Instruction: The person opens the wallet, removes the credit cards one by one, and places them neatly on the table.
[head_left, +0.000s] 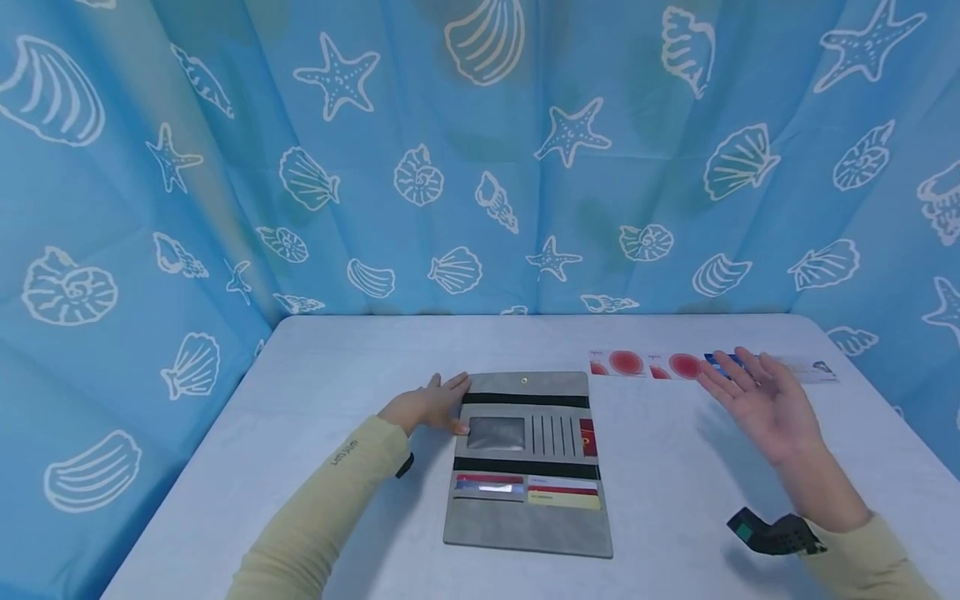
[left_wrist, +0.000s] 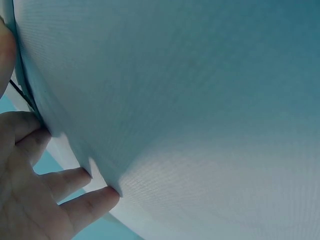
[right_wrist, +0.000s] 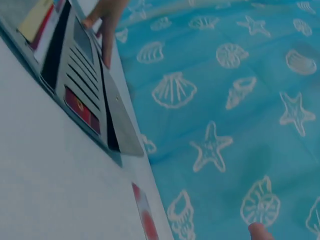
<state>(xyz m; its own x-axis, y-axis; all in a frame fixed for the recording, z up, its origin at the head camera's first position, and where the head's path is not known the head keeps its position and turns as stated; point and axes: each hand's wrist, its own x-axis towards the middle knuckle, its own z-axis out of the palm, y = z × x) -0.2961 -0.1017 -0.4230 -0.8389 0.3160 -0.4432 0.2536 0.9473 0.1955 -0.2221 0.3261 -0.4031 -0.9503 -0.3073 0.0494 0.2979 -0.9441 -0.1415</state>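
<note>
A grey wallet (head_left: 525, 525) lies unfolded on the white table. Cards (head_left: 564, 497) fill its lower slots, and a dark red card (head_left: 588, 437) shows in the slot at its right side. My left hand (head_left: 429, 408) touches the wallet's left edge with fingers spread; in the left wrist view its fingertips (left_wrist: 111, 196) rest on the cloth. Over the right part of the table my right hand (head_left: 772, 408) is raised, fingers extended and palm showing, holding nothing. Behind its fingers a blue card (head_left: 723, 364) is partly hidden.
Two cards with red circles (head_left: 626, 363) (head_left: 684, 367) lie in a row at the table's back right. A pale card (head_left: 817, 369) ends that row. A blue curtain (head_left: 495, 167) with white shells and starfish hangs behind the table (head_left: 337, 358).
</note>
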